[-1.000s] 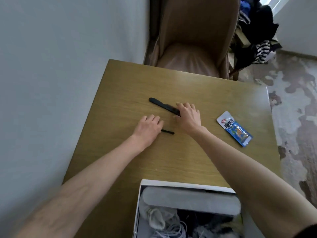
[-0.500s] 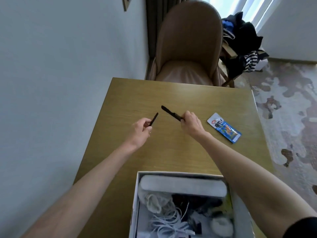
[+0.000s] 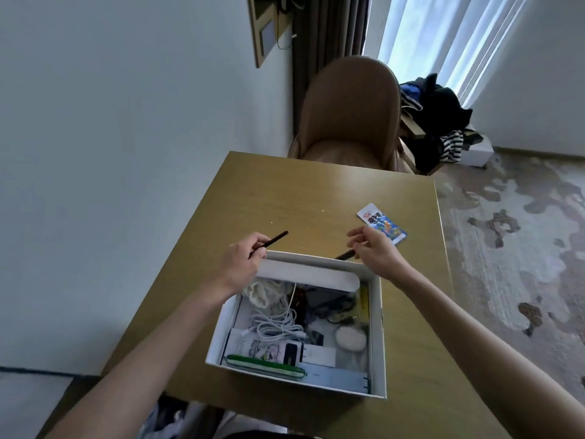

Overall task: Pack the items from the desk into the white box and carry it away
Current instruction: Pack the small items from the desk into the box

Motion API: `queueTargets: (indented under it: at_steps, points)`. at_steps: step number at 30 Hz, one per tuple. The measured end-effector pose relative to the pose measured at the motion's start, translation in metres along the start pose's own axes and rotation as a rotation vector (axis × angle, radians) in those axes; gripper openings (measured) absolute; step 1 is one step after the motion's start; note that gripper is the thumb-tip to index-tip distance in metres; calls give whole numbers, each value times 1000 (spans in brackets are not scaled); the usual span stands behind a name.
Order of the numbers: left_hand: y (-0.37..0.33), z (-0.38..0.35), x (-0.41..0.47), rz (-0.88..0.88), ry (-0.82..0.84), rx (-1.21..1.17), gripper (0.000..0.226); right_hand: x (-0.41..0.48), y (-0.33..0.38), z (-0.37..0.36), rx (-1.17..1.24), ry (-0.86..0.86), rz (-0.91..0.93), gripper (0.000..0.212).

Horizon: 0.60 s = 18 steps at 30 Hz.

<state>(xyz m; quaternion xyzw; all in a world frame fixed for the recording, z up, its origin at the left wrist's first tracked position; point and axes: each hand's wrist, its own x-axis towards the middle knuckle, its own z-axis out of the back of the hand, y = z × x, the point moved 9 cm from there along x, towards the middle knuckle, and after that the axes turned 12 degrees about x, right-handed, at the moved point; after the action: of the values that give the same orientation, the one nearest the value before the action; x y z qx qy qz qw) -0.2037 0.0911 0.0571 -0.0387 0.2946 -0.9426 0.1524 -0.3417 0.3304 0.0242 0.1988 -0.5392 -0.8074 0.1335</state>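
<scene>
Both hands hover at the far rim of the white box [image 3: 376, 343], probably so what they carry can drop straight in. The left hand [image 3: 243, 261] pinches a thin black stick [image 3: 273, 239], tip angled upward. The right hand [image 3: 375, 251] pinches a flat black piece [image 3: 345, 255] with its fingers close together. A blue sachet [image 3: 381, 224] lies unpacked on the desk [image 3: 285, 201].

A tan chair [image 3: 351, 103] stands at the counter's [image 3: 285, 191] far edge; dark clothes [image 3: 440, 118] are heaped just right of it.
</scene>
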Motion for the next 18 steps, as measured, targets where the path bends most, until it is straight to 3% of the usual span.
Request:
queueTargets:
  at_steps: [4,13,18]
  points:
    - [-9,-5,-18,-15,-10,29,19,-5,-5,-18,-223,89,48,17]
    - [-23,-7,15,-177,3,141,19,10,-16,5,-296,66,-102,16]
    - [-7,-16,60,-207,90,170,22,32,-25,0,-405,116,-179,21]
